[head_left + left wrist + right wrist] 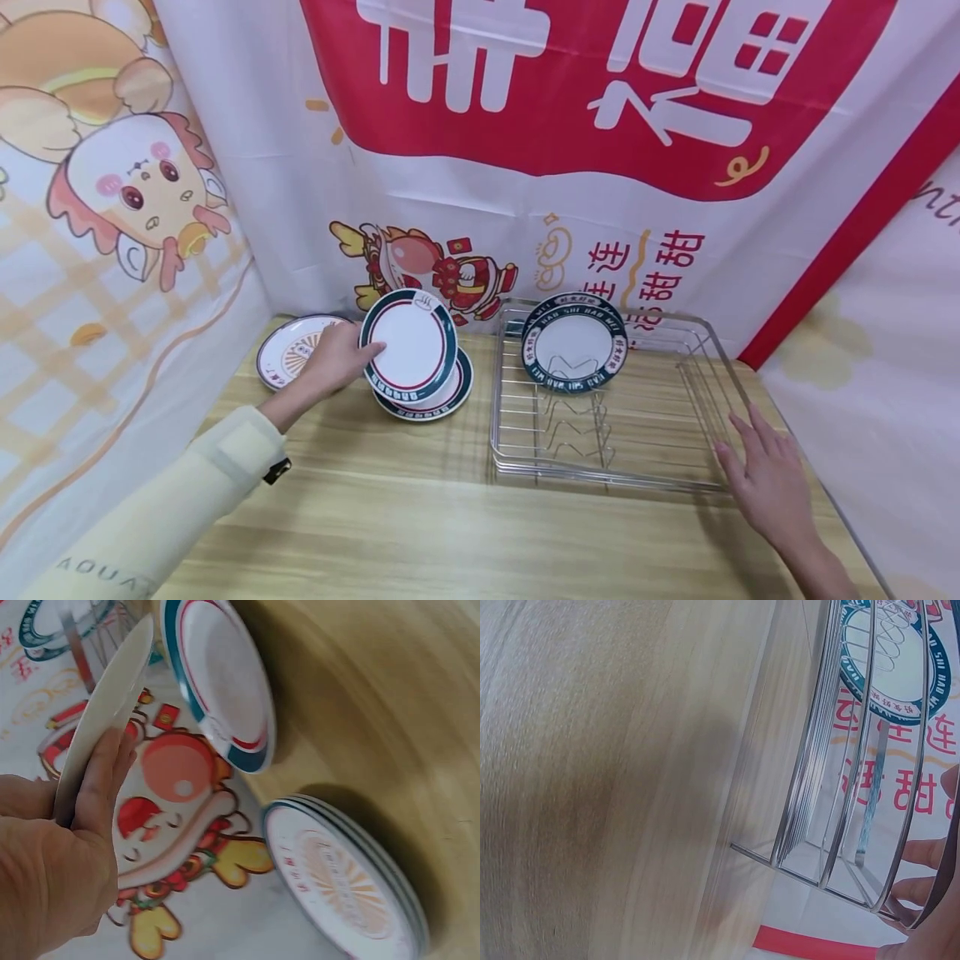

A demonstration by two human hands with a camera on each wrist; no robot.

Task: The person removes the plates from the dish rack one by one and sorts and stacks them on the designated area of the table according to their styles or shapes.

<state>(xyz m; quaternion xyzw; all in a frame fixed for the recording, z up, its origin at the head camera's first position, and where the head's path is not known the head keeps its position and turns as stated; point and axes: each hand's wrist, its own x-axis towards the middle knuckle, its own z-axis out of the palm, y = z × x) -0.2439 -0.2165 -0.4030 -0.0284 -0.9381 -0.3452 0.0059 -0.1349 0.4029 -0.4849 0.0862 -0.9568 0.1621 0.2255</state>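
Note:
My left hand [336, 357] pinches a white plate [411, 346] with a green rim and red inner ring, holding it tilted up by its left side. Below it a second green-rimmed plate [442, 398] lies on the table; the left wrist view shows it as another plate [225, 682] apart from the held one. My right hand [772, 479] rests over the right rim of a wire dish rack [652, 475], its fingers fairly straight and spread. Dark-rimmed lettered plates [573, 346] stand tilted in the rack's back left, one mostly hidden behind the other.
A stack of plates [288, 354] with an orange sunburst print lies at the table's back left. Wire dividers [573, 437] run through the rack's left part. Printed cloth [465, 183] hangs behind the wooden table [450, 533] and along both sides.

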